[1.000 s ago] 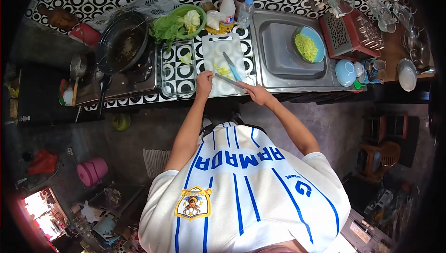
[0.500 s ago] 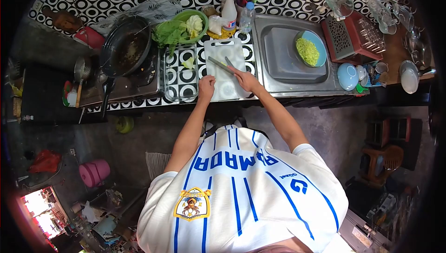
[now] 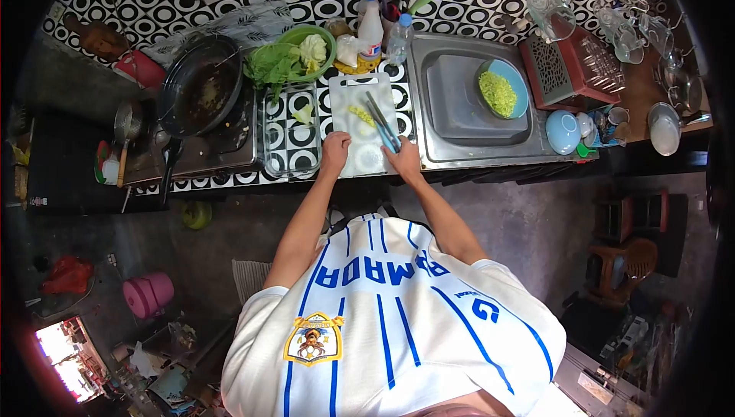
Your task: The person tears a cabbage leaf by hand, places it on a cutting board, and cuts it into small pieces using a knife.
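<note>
Two dark, narrow blades with blue handles [image 3: 388, 135], which look like two knives side by side, lie over the white cutting board [image 3: 364, 160]. My right hand [image 3: 404, 158] is closed around the handle end, at the board's right edge. To the left of the blades, a small strip of chopped pale-green cabbage [image 3: 361, 115] sits on the board. My left hand [image 3: 335, 152] rests by the board's left edge with its fingers curled in, and nothing shows in them. A clear glass tray [image 3: 287, 163] with a piece of cabbage leaf [image 3: 303, 115] stands left of that hand.
A green basket [image 3: 331, 61] of leafy greens and cabbage, plus bottles [image 3: 370, 30], stand behind the board. A black wok [image 3: 201, 84] is on the stove at left. Right, a blue bowl [image 3: 521, 99] of shredded cabbage sits on an upturned grey basin [image 3: 452, 122] in the sink.
My right hand has drawn toward the counter's front edge, and the blades have turned to point away from me, their blue handles showing. Chopped cabbage now shows on the board. My left hand stays curled.
</note>
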`<state>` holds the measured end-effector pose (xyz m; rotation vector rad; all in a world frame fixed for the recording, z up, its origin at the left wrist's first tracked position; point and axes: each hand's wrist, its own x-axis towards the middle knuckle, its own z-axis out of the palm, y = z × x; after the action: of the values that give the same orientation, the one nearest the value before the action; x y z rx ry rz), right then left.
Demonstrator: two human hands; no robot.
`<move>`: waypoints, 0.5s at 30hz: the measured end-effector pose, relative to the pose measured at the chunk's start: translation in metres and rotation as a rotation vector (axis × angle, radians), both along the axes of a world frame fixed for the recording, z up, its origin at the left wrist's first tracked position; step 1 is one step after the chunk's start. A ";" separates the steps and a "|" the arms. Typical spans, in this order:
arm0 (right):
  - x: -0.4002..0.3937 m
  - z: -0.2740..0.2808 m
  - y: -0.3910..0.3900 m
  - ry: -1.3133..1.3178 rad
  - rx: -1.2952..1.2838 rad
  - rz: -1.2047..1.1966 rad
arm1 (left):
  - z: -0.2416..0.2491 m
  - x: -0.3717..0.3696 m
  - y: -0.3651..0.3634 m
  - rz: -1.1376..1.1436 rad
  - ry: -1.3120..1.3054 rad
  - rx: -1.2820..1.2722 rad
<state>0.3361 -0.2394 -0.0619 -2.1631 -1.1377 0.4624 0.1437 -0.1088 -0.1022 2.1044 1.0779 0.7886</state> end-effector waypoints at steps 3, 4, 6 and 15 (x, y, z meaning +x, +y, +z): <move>0.002 -0.009 0.010 0.013 -0.035 -0.073 | 0.000 0.006 0.005 -0.029 -0.008 0.023; 0.006 -0.011 0.012 0.009 -0.014 -0.092 | -0.001 0.008 0.007 -0.035 -0.014 0.035; 0.009 -0.010 0.020 0.009 0.028 -0.128 | -0.001 0.012 0.012 -0.056 0.002 0.002; 0.041 0.007 0.027 0.069 0.010 -0.055 | 0.006 0.008 0.000 -0.021 0.043 0.019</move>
<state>0.3773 -0.2125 -0.0554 -2.1474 -1.0382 0.5024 0.1514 -0.1085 -0.0958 2.1548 1.0729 0.7492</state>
